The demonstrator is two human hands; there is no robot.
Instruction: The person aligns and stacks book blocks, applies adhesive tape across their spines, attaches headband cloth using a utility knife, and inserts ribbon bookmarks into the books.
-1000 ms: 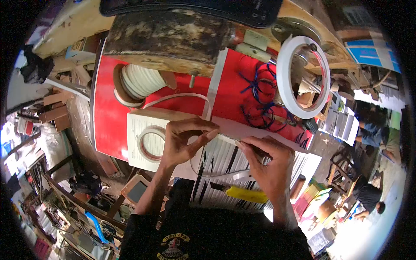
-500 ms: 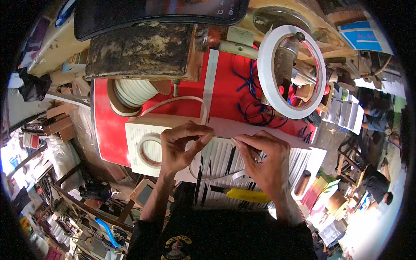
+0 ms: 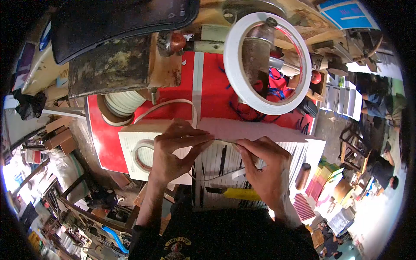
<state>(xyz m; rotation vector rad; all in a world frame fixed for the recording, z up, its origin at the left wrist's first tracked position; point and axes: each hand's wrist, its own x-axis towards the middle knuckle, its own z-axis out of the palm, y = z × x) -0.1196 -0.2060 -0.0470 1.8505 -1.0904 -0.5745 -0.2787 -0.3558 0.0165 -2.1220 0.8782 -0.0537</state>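
Note:
Pinched at the fingertips of my left hand [image 3: 172,152] is a narrow whitish strip [image 3: 224,141], stretched over the stacked paper blocks. The fingers of my right hand [image 3: 268,159] are closed on its other side. A white flat band [image 3: 173,101] runs from a spool [image 3: 125,105] towards my left hand, and a loop of it hangs below both hands. Beneath the hands lie white paper blocks [image 3: 212,162] with dark gaps between them. A yellow-handled knife [image 3: 242,193] rests on them near my right wrist. Left of my left hand, a tape roll [image 3: 138,158] lies on lined paper [image 3: 130,141].
A large white tape roll [image 3: 234,60] hangs on a metal post at the back. A worn block [image 3: 108,65] and a dark phone [image 3: 125,21] stand back left. Blue cords [image 3: 242,113] lie on the red surface [image 3: 102,149]. A person [image 3: 377,160] is far right.
The camera view has shifted, so the bench objects at the back appear further left. Both hands keep their pinch, and the strip between them lies slightly lower in view.

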